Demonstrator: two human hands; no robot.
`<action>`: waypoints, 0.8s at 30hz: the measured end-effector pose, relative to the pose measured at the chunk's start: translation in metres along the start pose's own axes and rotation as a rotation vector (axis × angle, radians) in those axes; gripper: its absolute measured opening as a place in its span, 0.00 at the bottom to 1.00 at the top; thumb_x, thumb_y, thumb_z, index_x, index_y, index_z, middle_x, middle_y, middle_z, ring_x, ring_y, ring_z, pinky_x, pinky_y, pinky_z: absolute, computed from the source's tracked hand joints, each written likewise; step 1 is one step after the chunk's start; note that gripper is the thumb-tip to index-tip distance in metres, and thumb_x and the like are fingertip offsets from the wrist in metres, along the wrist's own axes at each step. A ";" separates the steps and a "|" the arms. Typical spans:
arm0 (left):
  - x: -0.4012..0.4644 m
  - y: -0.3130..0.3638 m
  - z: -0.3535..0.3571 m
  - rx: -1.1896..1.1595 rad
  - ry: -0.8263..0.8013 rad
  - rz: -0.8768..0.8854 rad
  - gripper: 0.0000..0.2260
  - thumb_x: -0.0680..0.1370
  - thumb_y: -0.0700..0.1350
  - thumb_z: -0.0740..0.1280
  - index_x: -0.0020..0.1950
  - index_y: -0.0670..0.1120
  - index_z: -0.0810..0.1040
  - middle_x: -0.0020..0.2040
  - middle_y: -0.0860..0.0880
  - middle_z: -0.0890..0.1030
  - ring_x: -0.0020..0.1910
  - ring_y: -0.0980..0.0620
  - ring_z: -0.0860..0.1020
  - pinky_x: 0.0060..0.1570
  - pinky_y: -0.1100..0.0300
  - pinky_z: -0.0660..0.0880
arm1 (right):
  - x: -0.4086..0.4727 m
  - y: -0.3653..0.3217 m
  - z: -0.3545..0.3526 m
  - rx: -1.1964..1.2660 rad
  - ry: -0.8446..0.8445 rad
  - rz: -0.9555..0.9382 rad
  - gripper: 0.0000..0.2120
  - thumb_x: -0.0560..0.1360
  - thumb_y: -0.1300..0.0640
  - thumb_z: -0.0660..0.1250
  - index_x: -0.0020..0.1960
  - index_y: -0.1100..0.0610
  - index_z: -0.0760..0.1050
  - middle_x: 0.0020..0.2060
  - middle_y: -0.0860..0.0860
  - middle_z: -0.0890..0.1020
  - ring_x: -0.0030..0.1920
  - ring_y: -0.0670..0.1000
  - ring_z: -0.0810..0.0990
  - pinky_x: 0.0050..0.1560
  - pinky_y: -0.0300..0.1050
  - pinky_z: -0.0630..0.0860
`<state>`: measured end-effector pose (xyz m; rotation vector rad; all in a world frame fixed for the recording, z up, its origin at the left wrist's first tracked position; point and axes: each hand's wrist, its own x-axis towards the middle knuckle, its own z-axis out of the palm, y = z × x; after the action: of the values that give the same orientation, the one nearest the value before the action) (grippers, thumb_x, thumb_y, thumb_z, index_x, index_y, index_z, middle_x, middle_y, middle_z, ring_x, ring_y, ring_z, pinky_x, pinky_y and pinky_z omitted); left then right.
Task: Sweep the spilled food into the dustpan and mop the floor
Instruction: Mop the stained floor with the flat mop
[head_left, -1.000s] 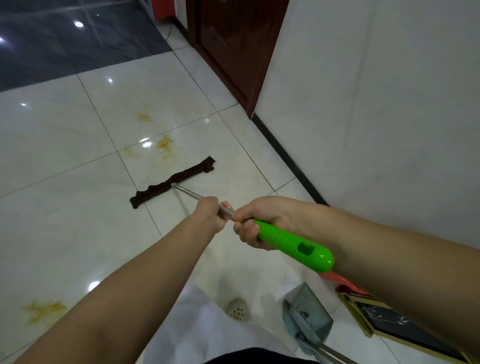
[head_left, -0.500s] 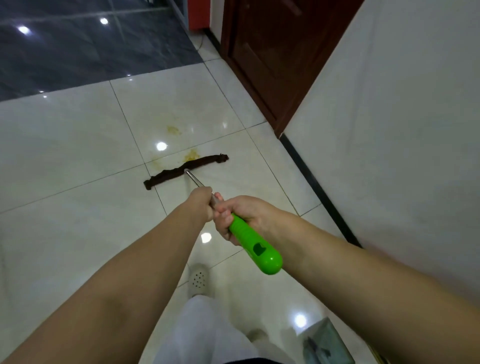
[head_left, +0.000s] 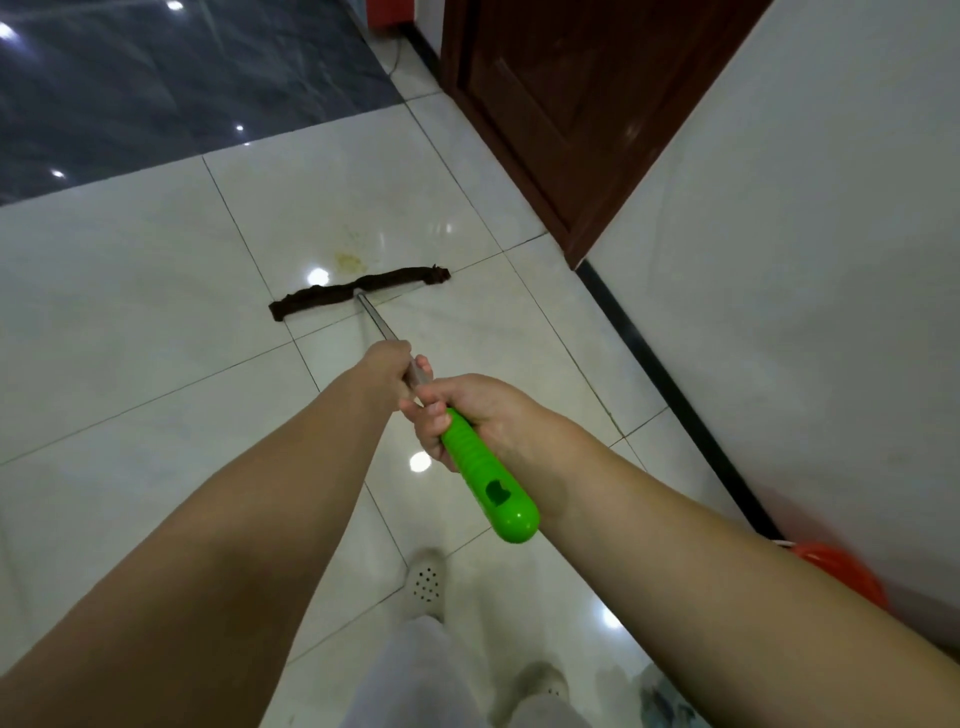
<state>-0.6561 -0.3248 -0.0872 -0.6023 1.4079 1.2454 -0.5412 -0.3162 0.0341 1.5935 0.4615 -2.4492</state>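
I hold a flat mop with a metal pole and a green handle (head_left: 488, 478). My right hand (head_left: 467, 415) grips the top of the green handle. Just ahead of it, my left hand (head_left: 389, 366) grips the metal pole (head_left: 376, 322). The dark brown mop head (head_left: 358, 292) lies flat on the white tiled floor (head_left: 156, 338), stretched left to right. A faint yellow stain (head_left: 349, 261) shows on the tile just beyond the mop head. The dustpan (head_left: 660, 696) shows only as a blurred grey edge at the bottom right.
A white wall (head_left: 805, 260) with a black skirting strip runs along the right. A dark brown door (head_left: 571, 104) stands at the top right. Dark tiles (head_left: 156, 78) begin further ahead. An orange object (head_left: 836, 571) sits against the wall at lower right. My white shoes (head_left: 426, 582) are below.
The mop head has moved forward across the floor over the yellow stains, and I have stepped after it. The dustpan has slipped to the bottom edge of view. Both hands keep their grip.
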 end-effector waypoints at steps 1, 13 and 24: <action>0.003 0.002 0.002 0.013 -0.005 0.001 0.05 0.82 0.43 0.53 0.57 0.45 0.64 0.36 0.47 0.68 0.27 0.54 0.66 0.18 0.70 0.69 | 0.001 -0.004 0.000 0.008 -0.005 0.006 0.15 0.80 0.65 0.57 0.45 0.46 0.71 0.34 0.53 0.72 0.13 0.42 0.64 0.15 0.28 0.62; -0.020 -0.058 0.025 -0.105 -0.052 -0.006 0.05 0.82 0.41 0.53 0.54 0.40 0.63 0.36 0.45 0.68 0.28 0.52 0.68 0.18 0.68 0.70 | -0.048 0.001 -0.055 -0.120 0.024 0.108 0.15 0.80 0.65 0.55 0.41 0.50 0.73 0.31 0.48 0.64 0.15 0.42 0.64 0.15 0.29 0.62; -0.081 -0.139 0.019 -0.185 -0.035 0.022 0.03 0.82 0.40 0.52 0.53 0.40 0.62 0.34 0.44 0.68 0.29 0.51 0.67 0.17 0.69 0.70 | -0.109 0.048 -0.096 -0.225 0.020 0.193 0.16 0.80 0.63 0.58 0.37 0.51 0.72 0.26 0.50 0.67 0.14 0.44 0.64 0.15 0.28 0.61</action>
<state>-0.5048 -0.3739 -0.0573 -0.6894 1.2823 1.4076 -0.3990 -0.3289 0.0895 1.4959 0.5379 -2.1582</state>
